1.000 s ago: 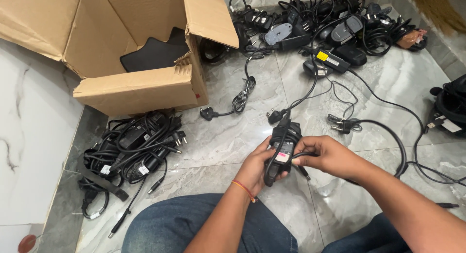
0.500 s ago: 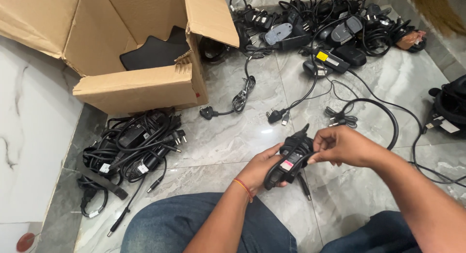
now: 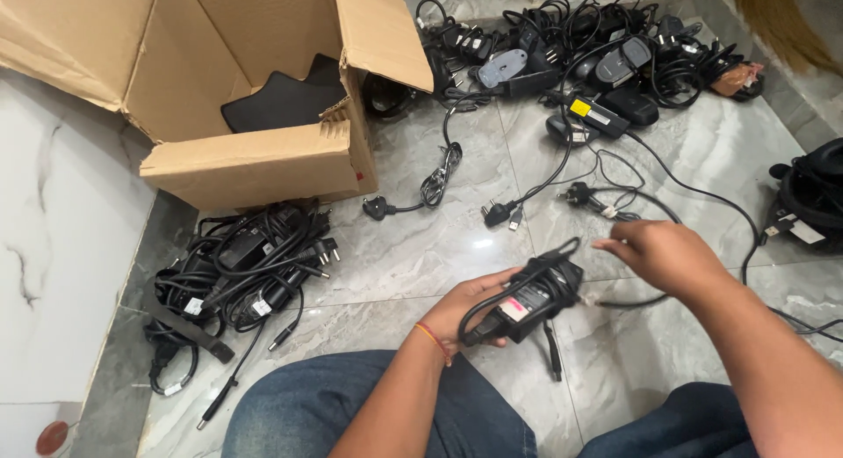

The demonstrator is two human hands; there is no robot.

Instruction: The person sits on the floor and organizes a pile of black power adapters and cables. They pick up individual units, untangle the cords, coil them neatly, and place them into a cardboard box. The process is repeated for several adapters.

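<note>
My left hand point(image 3: 465, 307) grips a black power adapter brick point(image 3: 537, 298) with a pink-and-white label, held low over the marble floor above my knees. A black cable point(image 3: 615, 302) is looped around the brick. My right hand point(image 3: 660, 254) is just right of the brick, fingers closed on that cable, which runs off to the right. The cable's plug end point(image 3: 580, 194) lies on the floor beyond my right hand.
An open cardboard box point(image 3: 255, 164) with a black pad inside stands at upper left. A bundle of wound adapters and cables point(image 3: 241, 265) lies in front of it. Several loose adapters, mice and cords point(image 3: 571, 54) are heaped at the top. A loose cord point(image 3: 435, 181) crosses the middle floor.
The brick has tilted and moved right in my left hand. My right hand swung the cable around it, first up over the brick, now out to the right, and the plug end slid closer.
</note>
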